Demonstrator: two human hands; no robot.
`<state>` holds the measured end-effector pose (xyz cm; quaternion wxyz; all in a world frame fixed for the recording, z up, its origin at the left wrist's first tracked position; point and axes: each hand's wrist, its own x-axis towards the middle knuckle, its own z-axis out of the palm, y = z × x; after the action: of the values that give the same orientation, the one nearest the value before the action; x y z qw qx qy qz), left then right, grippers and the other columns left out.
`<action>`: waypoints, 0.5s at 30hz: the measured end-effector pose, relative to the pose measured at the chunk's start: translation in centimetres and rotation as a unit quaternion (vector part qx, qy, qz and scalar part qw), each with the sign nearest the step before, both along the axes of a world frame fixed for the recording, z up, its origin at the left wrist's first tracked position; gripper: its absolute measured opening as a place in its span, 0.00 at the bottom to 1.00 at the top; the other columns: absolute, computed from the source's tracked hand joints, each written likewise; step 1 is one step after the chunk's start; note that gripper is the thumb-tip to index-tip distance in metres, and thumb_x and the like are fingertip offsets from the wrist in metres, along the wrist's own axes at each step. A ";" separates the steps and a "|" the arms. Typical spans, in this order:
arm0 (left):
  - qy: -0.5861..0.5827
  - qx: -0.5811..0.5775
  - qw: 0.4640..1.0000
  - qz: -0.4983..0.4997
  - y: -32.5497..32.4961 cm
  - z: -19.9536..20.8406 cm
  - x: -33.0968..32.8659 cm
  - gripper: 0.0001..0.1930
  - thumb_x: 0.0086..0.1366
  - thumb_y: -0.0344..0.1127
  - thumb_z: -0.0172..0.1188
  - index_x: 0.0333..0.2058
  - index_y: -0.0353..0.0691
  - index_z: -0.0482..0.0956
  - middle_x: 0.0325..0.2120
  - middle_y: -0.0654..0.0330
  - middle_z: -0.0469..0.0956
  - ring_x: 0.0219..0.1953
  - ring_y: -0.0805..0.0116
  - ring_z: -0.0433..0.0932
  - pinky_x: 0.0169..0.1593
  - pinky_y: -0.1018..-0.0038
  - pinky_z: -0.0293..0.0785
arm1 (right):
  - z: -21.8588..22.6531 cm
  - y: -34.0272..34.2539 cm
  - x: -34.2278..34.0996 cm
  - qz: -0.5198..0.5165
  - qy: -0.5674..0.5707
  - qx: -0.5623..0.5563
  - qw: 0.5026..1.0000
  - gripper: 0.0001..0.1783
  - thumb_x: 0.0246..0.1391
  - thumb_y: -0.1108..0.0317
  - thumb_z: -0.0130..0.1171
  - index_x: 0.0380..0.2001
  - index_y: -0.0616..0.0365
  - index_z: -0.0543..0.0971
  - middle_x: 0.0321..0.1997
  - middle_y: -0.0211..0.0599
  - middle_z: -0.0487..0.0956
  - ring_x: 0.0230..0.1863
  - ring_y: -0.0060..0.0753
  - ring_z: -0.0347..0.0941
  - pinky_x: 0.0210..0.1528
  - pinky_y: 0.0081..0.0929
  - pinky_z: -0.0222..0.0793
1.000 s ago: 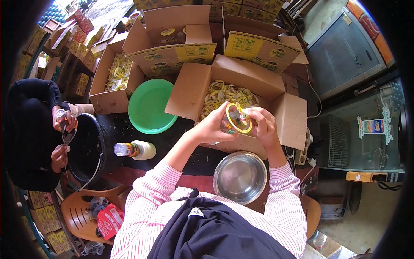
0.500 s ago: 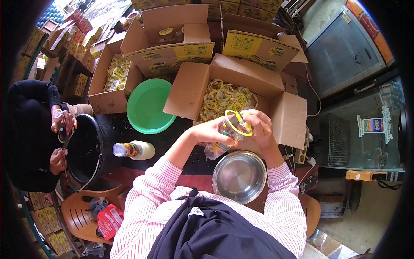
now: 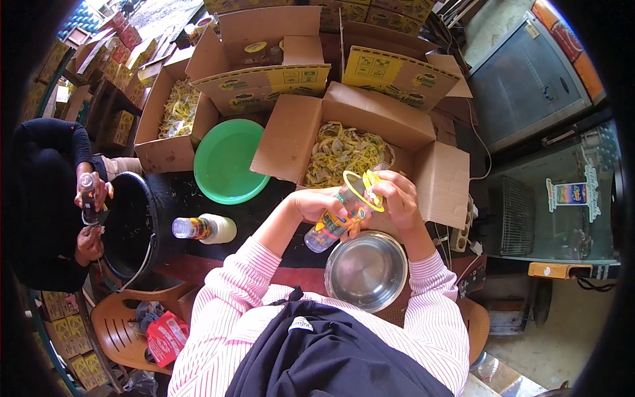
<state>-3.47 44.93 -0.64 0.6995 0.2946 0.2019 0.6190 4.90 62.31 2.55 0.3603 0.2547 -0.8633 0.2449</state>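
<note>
A clear printed cup [image 3: 329,229] sits inside the left grip [image 3: 319,204], whose fingers curl round its side; the hold looks firm. In the last second the cup has swung from showing its open mouth to lying slantwise, so its base now points down and to the left of the right grip and its coloured side is in fuller view. That leaves the yellow ring [image 3: 356,194] at its mouth facing the right grip [image 3: 398,193], which pinches a crumpled yellow strip [image 3: 372,180] against that edge; whether the strip is wholly loose there I cannot tell. The left forearm reaches up and to the right, its wrist bent over the cup, while the right forearm stands nearly straight up with the fingers folded inward to the left. Just beyond both grips is an open carton [image 3: 377,106] with a heap of yellow strips [image 3: 348,152] inside. Below the right grip, toward the torso, rests a metal bowl [image 3: 366,272]. Left of the left grip, on the dark worktop [image 3: 284,239], a second printed cup [image 3: 190,228] lies beside a white container [image 3: 225,229], and a green basin [image 3: 228,162] stands farther out.
</note>
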 end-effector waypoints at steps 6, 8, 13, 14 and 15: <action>0.089 -0.090 0.977 0.173 -0.8 0.9 -0.1 0.35 0.51 0.29 0.57 0.57 0.43 0.51 0.45 0.56 0.66 0.47 0.67 0.68 0.49 0.70 0.67 | 0.5 0.2 -0.5 -0.022 -0.007 0.032 0.999 0.13 0.35 0.77 0.59 0.29 0.60 0.70 0.30 0.42 0.75 0.33 0.42 0.75 0.32 0.33 0.75; 0.125 -0.060 0.968 0.211 -0.7 0.9 -0.3 0.32 0.52 0.28 0.54 0.57 0.42 0.54 0.46 0.59 0.65 0.51 0.72 0.62 0.55 0.73 0.59 | 0.5 0.5 -0.8 -0.041 0.004 0.047 0.998 0.13 0.35 0.78 0.59 0.29 0.60 0.70 0.29 0.42 0.75 0.33 0.42 0.75 0.32 0.33 0.75; 0.218 -0.114 0.933 0.262 -0.7 2.7 -0.2 0.28 0.51 0.31 0.55 0.53 0.38 0.59 0.47 0.59 0.66 0.49 0.73 0.64 0.53 0.74 0.61 | 0.0 1.2 -0.9 -0.061 -0.010 0.072 0.995 0.13 0.36 0.78 0.58 0.30 0.59 0.70 0.28 0.42 0.75 0.32 0.42 0.75 0.33 0.33 0.74; 0.249 -0.138 0.921 0.267 -0.7 2.9 -0.1 0.29 0.51 0.33 0.57 0.52 0.38 0.60 0.47 0.58 0.66 0.49 0.72 0.64 0.53 0.73 0.61 | 0.0 1.2 -0.9 -0.059 -0.010 0.073 0.996 0.14 0.36 0.78 0.58 0.30 0.59 0.70 0.28 0.42 0.75 0.32 0.42 0.75 0.33 0.33 0.74; 0.304 -0.125 0.899 0.289 -0.6 2.9 0.2 0.30 0.49 0.34 0.59 0.52 0.38 0.60 0.46 0.57 0.67 0.49 0.71 0.65 0.52 0.73 0.62 | -0.1 1.2 -0.9 -0.057 -0.010 0.074 0.996 0.14 0.36 0.78 0.58 0.31 0.59 0.70 0.28 0.42 0.75 0.32 0.42 0.74 0.33 0.33 0.74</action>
<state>-3.30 44.37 2.26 0.4253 0.3071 0.5565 0.6443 4.02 63.50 2.48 0.3448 0.2283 -0.8960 0.1618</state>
